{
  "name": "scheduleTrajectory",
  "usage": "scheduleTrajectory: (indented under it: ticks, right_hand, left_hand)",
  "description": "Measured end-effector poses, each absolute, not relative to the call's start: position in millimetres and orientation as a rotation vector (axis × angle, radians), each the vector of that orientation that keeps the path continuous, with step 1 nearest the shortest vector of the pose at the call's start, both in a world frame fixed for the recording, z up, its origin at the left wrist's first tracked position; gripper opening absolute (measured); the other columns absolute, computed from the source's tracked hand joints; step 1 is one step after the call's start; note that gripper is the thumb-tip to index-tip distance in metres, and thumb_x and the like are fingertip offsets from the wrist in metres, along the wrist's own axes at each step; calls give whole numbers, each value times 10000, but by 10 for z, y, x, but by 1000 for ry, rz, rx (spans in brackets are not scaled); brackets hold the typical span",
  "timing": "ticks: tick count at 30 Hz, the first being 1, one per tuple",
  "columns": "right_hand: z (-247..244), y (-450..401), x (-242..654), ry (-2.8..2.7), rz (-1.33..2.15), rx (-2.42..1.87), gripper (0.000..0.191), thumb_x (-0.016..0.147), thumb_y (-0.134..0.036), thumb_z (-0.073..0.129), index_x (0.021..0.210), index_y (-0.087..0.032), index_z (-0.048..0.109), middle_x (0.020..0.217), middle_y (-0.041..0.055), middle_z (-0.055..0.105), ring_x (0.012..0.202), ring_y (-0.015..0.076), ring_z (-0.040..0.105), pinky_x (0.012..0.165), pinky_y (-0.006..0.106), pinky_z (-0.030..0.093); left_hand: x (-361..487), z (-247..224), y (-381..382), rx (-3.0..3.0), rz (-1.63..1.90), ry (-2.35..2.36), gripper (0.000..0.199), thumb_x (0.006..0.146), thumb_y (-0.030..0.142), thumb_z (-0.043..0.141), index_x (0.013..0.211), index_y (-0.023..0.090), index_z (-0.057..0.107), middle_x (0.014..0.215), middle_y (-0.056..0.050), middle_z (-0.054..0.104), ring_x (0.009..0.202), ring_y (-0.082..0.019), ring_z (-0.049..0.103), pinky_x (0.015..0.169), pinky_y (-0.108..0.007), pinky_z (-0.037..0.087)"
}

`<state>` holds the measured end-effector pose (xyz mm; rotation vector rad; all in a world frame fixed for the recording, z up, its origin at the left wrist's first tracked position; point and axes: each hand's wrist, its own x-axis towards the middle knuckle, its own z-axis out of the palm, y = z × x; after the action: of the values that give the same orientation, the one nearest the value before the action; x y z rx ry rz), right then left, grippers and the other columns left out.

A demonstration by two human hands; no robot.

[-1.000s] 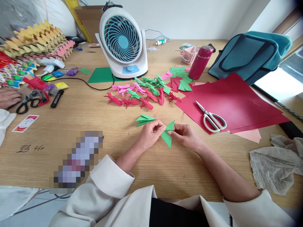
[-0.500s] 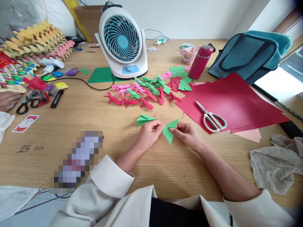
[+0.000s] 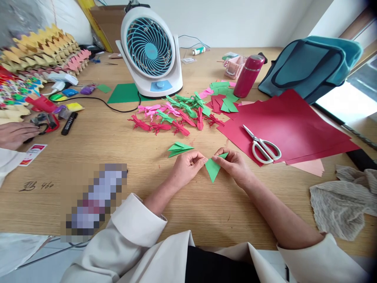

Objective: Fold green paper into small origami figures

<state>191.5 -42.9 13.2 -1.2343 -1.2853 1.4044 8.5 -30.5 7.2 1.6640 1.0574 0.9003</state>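
Between my hands is a folded piece of green paper [image 3: 213, 171], a triangle whose point hangs downward. My left hand [image 3: 190, 167] pinches its left corner between thumb and fingers. On the other side, my right hand [image 3: 232, 164] grips the upper right edge, thumb on top and fingers behind. Just beyond my left hand lies another folded green paper [image 3: 179, 148] with pointed layers. Farther back is a cluster of folded paper figures in red [image 3: 160, 127], pink [image 3: 149, 111] and green [image 3: 166, 117].
Red paper sheets [image 3: 282, 125] lie to the right with white-handled scissors [image 3: 265, 151] on them. A fan [image 3: 151, 51], a red flask [image 3: 249, 76] and a teal bag [image 3: 306, 67] stand behind. At far left, a co-worker's hand [image 3: 17, 133] is over scissors near a black marker [image 3: 69, 123].
My right hand has folded the green paper further, and the triangle looks narrower. The co-worker's hand has come in farther from the left, reaching the black-handled scissors.
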Motion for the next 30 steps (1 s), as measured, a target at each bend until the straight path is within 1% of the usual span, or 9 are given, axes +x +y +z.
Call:
scheduleTrajectory:
  ticks: [8, 14, 18, 21, 25, 30]
  right_hand:
    - [126, -433, 1928, -1260, 1416, -1259, 421, 679, -571, 772, 696, -192, 589, 577, -44, 485, 541, 97, 372, 516, 261, 283]
    - [111, -415, 1933, -1257, 1409, -1251, 430, 688, -590, 760, 685, -198, 584, 564, -36, 508, 538, 106, 410, 522, 265, 310]
    - [103, -411, 1929, -1236, 1383, -1247, 433, 693, -607, 748, 693, -210, 576, 561, -34, 511, 538, 117, 431, 529, 274, 334]
    - [104, -413, 1930, -1225, 1392, -1242, 430, 692, -605, 753, 695, -211, 580, 555, -32, 519, 538, 118, 435, 531, 274, 335]
    - [117, -418, 1936, -1255, 1388, -1238, 418, 726, -603, 728, 715, -206, 598, 554, -31, 522, 544, 118, 427, 538, 275, 323]
    - [117, -414, 1938, -1277, 1403, -1234, 404, 733, -577, 731, 775, -201, 590, 587, -30, 544, 565, 120, 461, 555, 271, 340]
  left_hand:
    - [81, 100, -312, 1663, 904, 1089, 250, 860, 334, 579, 684, 159, 557, 608, 31, 495, 565, -93, 427, 531, -215, 347]
    - [82, 79, -292, 1606, 903, 1080, 246, 867, 364, 563, 723, 165, 566, 595, 34, 499, 551, -97, 452, 524, -215, 370]
    - [91, 48, -305, 1629, 895, 1055, 249, 867, 391, 576, 759, 166, 584, 627, 25, 530, 573, -103, 476, 533, -216, 390]
    - [96, 31, -313, 1648, 883, 1066, 239, 847, 360, 598, 707, 172, 550, 617, 34, 498, 568, -98, 463, 528, -214, 384]
    - [93, 32, -304, 1652, 890, 1090, 253, 846, 339, 583, 666, 178, 510, 582, 45, 455, 549, -94, 437, 518, -211, 367]
    - [78, 31, -278, 1573, 936, 1116, 231, 850, 344, 571, 702, 175, 516, 610, 42, 462, 567, -96, 439, 524, -212, 355]
